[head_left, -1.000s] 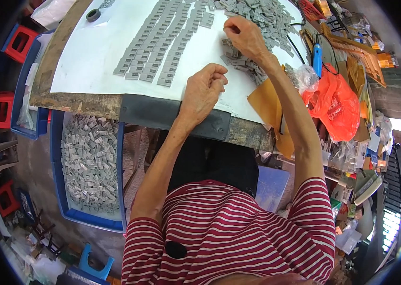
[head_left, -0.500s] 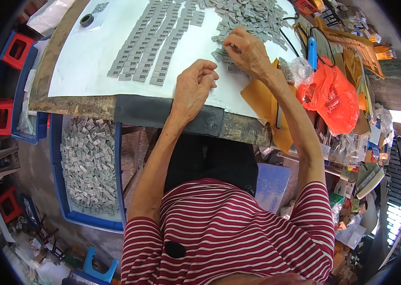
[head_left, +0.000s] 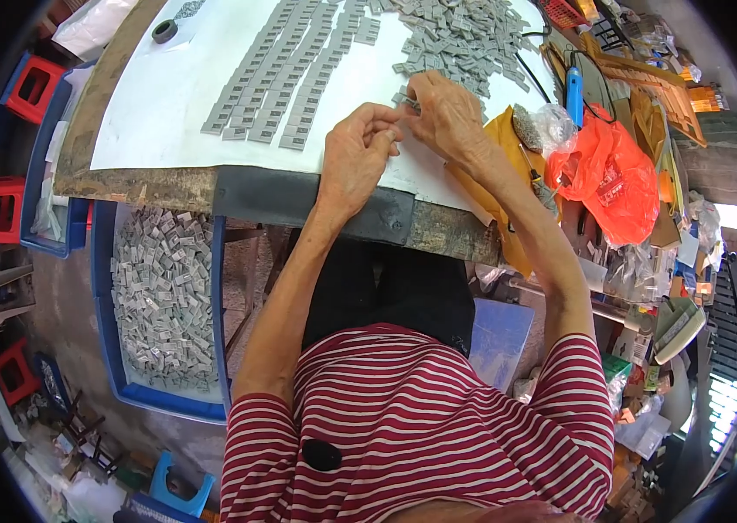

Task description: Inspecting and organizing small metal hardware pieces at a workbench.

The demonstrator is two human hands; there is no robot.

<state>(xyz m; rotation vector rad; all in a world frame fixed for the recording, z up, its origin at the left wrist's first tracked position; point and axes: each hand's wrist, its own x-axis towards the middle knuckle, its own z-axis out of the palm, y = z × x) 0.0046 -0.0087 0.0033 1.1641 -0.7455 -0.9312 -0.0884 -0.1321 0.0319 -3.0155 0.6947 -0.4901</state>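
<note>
Filling the bottom of the frame is a red-and-white striped shirt [head_left: 412, 436], with both bare forearms running up from it to a worktable. At lower left, on the floor beside the person, a blue tray [head_left: 107, 288] holds a heap of small grey pieces. Above it runs the table's worn dark front edge [head_left: 299, 196], and on top lies a white sheet [head_left: 177, 96]. At centre frame, just past that edge, the left hand [head_left: 355, 157] and right hand [head_left: 443, 113] meet, fingertips pinched together on one small grey piece [head_left: 403, 109]; it is too tiny to make out further. Neat rows of grey pieces [head_left: 290, 78] stretch toward the upper left, while a loose pile of them [head_left: 464, 39] spreads along the top centre. To the right sit a tan envelope [head_left: 504, 157], an orange plastic bag [head_left: 613, 179] and a blue-handled tool [head_left: 573, 87] amid clutter. Red stools [head_left: 33, 83] stand at far left.
</note>
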